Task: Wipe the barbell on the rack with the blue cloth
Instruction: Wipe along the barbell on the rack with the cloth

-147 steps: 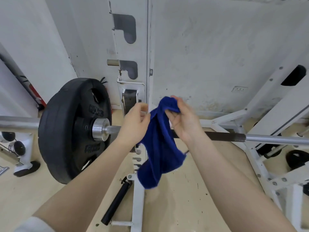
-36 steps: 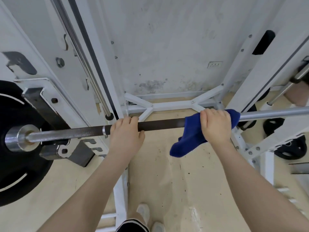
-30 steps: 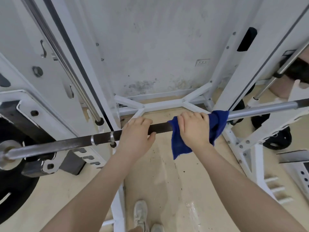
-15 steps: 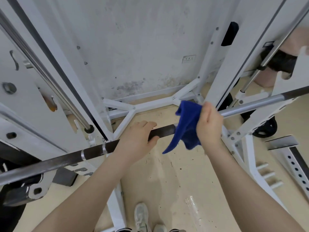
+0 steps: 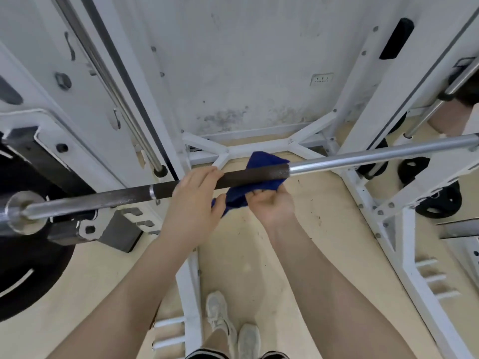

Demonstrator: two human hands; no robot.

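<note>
Cloth [image 5: 259,187], blue, bunched under the barbell [image 5: 363,158] mid-frame, clenched in the right hand [image 5: 272,203]; left hand [image 5: 194,200] grips the bar.

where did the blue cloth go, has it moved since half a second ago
Yes. The blue cloth was draped over the top of the dark knurled barbell; it now sits under the bar, held from below by the right hand.

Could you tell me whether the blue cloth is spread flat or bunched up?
Bunched: the blue cloth is gathered under the barbell in the right hand.
</note>
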